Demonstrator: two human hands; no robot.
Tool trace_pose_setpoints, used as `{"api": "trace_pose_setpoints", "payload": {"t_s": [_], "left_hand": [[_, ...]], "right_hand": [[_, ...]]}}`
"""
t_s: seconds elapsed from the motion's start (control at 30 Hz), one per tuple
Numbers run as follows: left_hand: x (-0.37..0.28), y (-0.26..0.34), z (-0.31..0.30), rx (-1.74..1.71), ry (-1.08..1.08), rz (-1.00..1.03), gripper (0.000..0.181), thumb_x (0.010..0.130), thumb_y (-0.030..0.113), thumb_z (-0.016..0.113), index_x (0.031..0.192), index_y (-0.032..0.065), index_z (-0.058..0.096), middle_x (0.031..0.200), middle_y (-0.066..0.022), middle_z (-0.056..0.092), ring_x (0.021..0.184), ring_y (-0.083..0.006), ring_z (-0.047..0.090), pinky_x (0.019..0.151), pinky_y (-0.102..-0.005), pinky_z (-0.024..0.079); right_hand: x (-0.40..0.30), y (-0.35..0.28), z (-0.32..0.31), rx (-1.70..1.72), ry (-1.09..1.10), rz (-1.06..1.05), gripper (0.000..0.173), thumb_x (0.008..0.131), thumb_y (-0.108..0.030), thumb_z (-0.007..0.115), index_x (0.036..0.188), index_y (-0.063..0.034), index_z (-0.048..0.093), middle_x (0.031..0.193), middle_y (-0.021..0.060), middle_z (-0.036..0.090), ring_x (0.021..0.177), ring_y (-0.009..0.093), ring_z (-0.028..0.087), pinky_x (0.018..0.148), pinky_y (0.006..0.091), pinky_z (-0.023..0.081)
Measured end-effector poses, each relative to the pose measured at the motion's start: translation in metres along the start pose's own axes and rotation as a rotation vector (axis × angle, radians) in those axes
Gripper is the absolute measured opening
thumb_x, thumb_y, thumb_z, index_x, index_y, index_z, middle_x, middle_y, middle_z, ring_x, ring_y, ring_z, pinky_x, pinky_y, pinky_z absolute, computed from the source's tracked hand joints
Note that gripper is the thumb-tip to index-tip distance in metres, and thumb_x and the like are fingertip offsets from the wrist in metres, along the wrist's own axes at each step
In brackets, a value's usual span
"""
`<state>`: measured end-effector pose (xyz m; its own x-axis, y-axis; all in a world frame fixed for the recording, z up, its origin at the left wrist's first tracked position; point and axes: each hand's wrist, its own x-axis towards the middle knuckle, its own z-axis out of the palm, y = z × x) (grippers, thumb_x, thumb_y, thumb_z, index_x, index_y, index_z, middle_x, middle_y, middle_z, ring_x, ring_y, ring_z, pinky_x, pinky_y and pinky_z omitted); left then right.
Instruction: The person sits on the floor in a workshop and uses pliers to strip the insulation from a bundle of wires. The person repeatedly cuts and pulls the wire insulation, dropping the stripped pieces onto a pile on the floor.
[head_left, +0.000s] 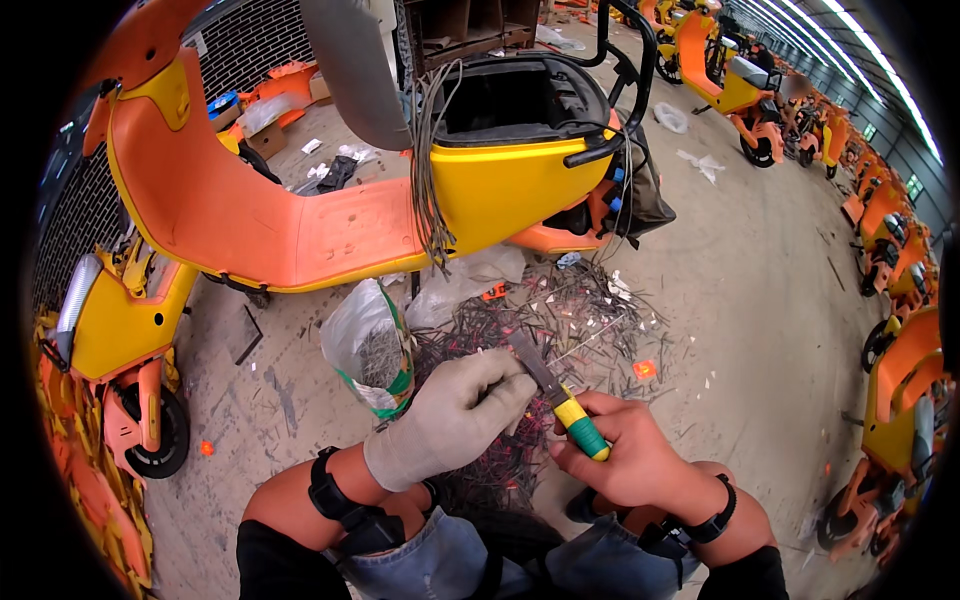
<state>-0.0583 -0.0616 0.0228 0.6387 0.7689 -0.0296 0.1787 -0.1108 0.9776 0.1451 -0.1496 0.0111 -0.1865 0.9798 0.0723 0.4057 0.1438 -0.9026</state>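
Observation:
My left hand (457, 420), in a grey-white work glove, is closed with thumb and fingers pinched at the blade's side. A thin pale wire (589, 341) sticks out beyond the blade, in line with those fingers; its held end is hidden. In my bare right hand (637, 450) is a knife (574, 416) with a broad dark blade and a handle wrapped in yellow and green. The blade tilts up and left across the wire. Below both hands spreads a heap of black and red insulation scraps (487, 330). An open woven bag (401, 360) holds fine silvery wire pieces.
A yellow and orange electric scooter (510, 180) stands ahead, with a bundle of grey cables (431, 172) draped over its side. Another scooter (135, 330) is at left. More scooters (892, 390) line the right side. Clear plastic film (465, 285) lies beside the bag.

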Motion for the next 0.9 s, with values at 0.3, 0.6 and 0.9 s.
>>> {"api": "trace_pose_setpoints", "payload": {"t_s": [0.3,0.6,0.9], "left_hand": [[0.004,0.001,-0.005,0.203,-0.145,0.036,0.025,0.095,0.019,0.060,0.079,0.0001,0.061,0.061,-0.0086,0.060,0.055,-0.0184,0.059,0.054,-0.0319,0.046],[-0.005,0.003,-0.010,0.083,-0.194,0.147,0.017,0.095,0.014,0.059,0.098,0.0005,0.068,0.065,-0.0070,0.063,0.060,-0.0161,0.065,0.058,-0.0293,0.051],[-0.007,-0.003,-0.010,0.032,-0.244,0.203,0.022,0.097,0.021,0.059,0.101,0.0018,0.069,0.068,-0.0059,0.064,0.060,-0.0145,0.064,0.058,-0.0282,0.050]], "right_hand": [[-0.005,0.005,-0.019,-0.048,-0.088,-0.100,0.014,0.078,-0.011,0.072,0.087,0.0000,0.070,0.096,0.0160,0.066,0.080,0.034,0.065,0.074,0.0374,0.053],[-0.012,-0.002,-0.024,0.038,-0.212,-0.049,0.015,0.081,-0.009,0.074,0.087,0.0026,0.067,0.100,0.0134,0.065,0.086,0.028,0.065,0.076,0.0339,0.050],[-0.015,0.000,-0.020,0.101,-0.171,-0.133,0.029,0.082,-0.016,0.073,0.069,0.0038,0.057,0.090,0.0132,0.061,0.073,0.030,0.060,0.065,0.0370,0.047]]}}
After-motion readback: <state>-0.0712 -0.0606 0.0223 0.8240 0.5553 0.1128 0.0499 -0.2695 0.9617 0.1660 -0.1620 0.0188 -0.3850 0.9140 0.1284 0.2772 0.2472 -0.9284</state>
